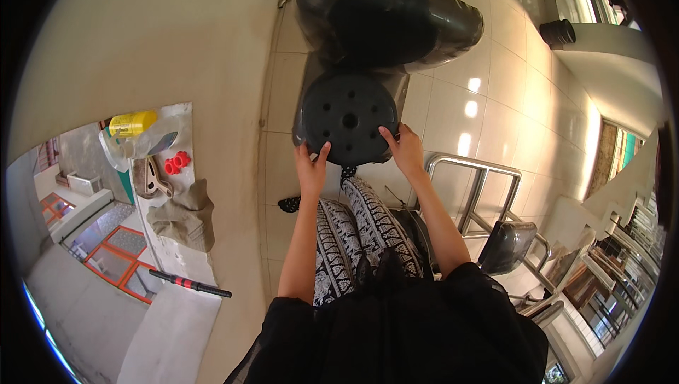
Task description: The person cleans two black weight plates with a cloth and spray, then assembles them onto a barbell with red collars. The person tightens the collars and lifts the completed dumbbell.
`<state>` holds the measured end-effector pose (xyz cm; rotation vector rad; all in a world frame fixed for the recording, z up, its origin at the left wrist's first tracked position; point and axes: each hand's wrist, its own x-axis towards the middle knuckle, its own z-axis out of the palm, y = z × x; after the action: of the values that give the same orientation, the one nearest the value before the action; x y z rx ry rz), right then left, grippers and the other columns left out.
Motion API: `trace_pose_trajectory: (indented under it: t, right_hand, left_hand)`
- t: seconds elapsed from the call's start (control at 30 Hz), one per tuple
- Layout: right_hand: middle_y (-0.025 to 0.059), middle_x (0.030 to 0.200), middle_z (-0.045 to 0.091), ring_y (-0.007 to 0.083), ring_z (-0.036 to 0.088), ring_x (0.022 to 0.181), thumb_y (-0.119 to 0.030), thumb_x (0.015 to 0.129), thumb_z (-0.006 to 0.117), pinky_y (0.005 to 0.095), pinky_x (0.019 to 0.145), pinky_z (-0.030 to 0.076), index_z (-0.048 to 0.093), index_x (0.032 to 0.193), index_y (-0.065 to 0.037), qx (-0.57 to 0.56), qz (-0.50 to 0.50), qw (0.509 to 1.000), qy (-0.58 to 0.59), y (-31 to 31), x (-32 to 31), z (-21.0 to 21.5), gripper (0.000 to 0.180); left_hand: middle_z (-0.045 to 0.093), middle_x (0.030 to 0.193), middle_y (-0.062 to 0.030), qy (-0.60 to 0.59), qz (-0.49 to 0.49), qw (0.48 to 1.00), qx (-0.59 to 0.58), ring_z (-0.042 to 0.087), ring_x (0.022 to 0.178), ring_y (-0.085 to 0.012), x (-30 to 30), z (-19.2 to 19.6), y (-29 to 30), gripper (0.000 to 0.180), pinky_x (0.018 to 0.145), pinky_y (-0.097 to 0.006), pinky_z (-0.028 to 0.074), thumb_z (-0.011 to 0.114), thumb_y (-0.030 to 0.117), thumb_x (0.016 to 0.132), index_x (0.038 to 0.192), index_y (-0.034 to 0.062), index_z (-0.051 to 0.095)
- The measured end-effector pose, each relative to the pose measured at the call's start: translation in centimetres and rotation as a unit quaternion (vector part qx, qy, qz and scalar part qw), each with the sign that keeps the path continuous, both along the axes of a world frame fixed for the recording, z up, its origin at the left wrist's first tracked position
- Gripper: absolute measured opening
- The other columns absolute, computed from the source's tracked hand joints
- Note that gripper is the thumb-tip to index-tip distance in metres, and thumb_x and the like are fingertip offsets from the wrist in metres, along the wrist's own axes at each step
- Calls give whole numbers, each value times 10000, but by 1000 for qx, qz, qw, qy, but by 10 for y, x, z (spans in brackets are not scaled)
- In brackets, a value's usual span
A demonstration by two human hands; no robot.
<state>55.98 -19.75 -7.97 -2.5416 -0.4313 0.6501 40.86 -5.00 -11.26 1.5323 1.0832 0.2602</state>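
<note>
A dark grey round plastic piece [332, 105] with a larger hole in its middle and several small holes around it sits in front of my legs. Whether it is a stool top or an upturned pot, I cannot tell. My left hand [310, 166] holds its near left rim, thumb on top and fingers down the side. On the near right rim, my right hand [405, 150] grips the same way, its thumb lying flat near a small hole. Just beyond lies a bulky dark bundle [385, 20] in shiny plastic wrap.
Right of me stands a metal-framed chair [481, 179] with a dark padded part [508, 246]. On the left, a window ledge [180, 119] bears a yellow container [133, 124], red items [177, 163], a cloth [184, 218] and a black-and-red rod [189, 283]. A wall [226, 136] rises close by.
</note>
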Motion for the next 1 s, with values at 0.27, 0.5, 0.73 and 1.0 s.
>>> trace_pose_trajectory:
  t: [0.27, 0.5, 0.73, 1.0]
  right_hand:
    - [195, 804, 622, 366, 607, 739, -585, 855, 405, 434, 653, 477, 568, 999, -2, -62, -20, 997, 40, 16, 6, 7, 623]
    - [240, 957, 596, 390, 573, 917, -574, 873, 367, 448, 799, 443, 513, 1132, -10, -57, -6, 998, -2, 16, 4, -10, 637]
    - [198, 1225, 413, 338, 360, 1128, -368, 893, 488, 424, 906, 354, 413, 1246, -12, 109, -71, 944, -302, 68, -51, 29, 506]
    - [126, 1158, 445, 268, 405, 1064, -85, 797, 585, 335, 802, 403, 490, 1132, -53, 270, 292, 916, -45, 187, -220, 62, 350]
  left_hand:
    - [445, 989, -161, 35, -37, 998, 38, 518, 807, -265, 6, -8, 8, 526, 715, -344, 451, 653, 364, 798, 1014, -86, 487]
    - [450, 1067, -211, -3, -25, 992, 126, 540, 872, -331, 4, -21, 3, 553, 757, -382, 447, 609, 361, 827, 1118, -76, 436]
    - [455, 1151, -158, -114, 163, 979, 34, 486, 1068, -270, -100, 22, 24, 500, 915, -353, 386, 599, 237, 828, 1205, -30, 408]
    - [384, 1214, -178, 341, 397, 783, 337, 317, 1177, -342, -395, 34, 44, 596, 1004, -439, 240, 651, 162, 758, 1253, -9, 367]
